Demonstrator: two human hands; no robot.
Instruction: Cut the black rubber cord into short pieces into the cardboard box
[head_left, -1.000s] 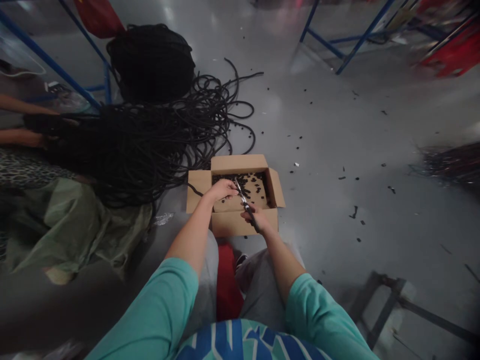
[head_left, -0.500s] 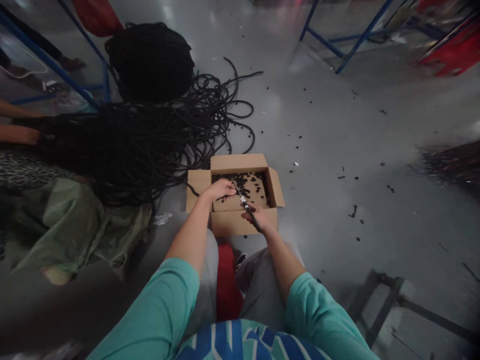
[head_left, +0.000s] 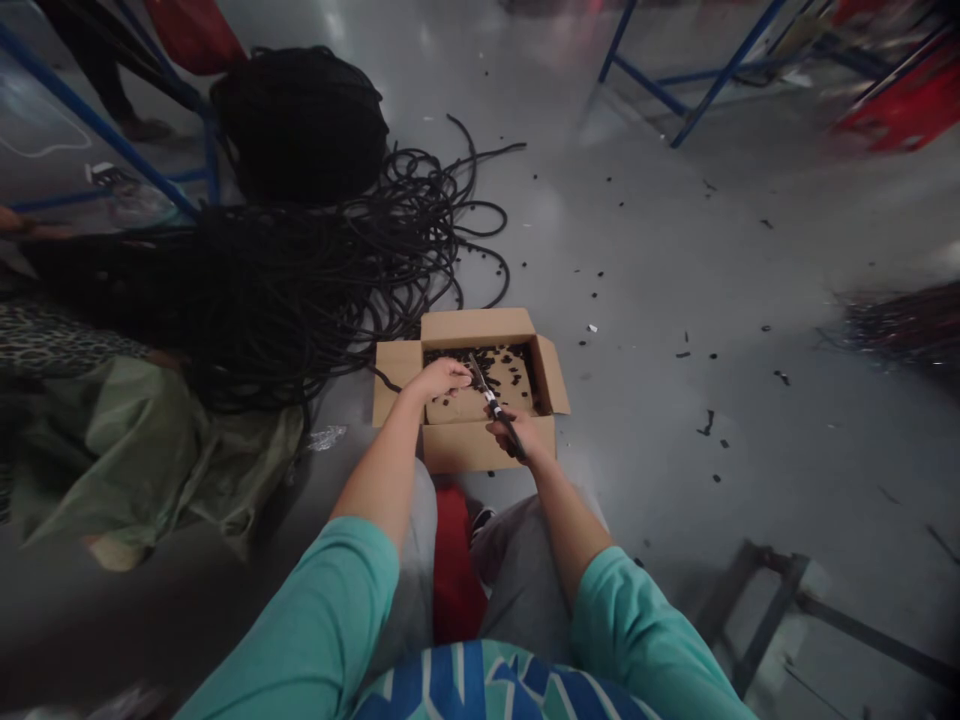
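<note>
My left hand (head_left: pixel 442 378) is over the open cardboard box (head_left: pixel 480 445), its fingers pinched together on a black cord (head_left: pixel 386 380). That cord runs in across the box's left flap, and its end at my fingertips is hard to make out. In my right hand (head_left: pixel 527 436) is a pair of scissors (head_left: pixel 492 402) with dark handles. The blades point away from me and up to the left, close beside my left fingertips. Many short black cut pieces (head_left: pixel 517 378) lie inside the box, thickest along its far side.
A large tangle of black cord (head_left: pixel 300 290) spreads left of the box, with a thick black coil (head_left: pixel 304 125) behind. A co-worker in green cloth (head_left: pixel 165 440) sits at left. Blue metal frames (head_left: pixel 705 90) stand farther off. Black scraps (head_left: pixel 706 423) dot the floor.
The scissors have shifted slightly right, and their blades have swung a little more upright. My left hand has barely moved. The co-worker's hands at the left have drawn back toward the picture's edge.
</note>
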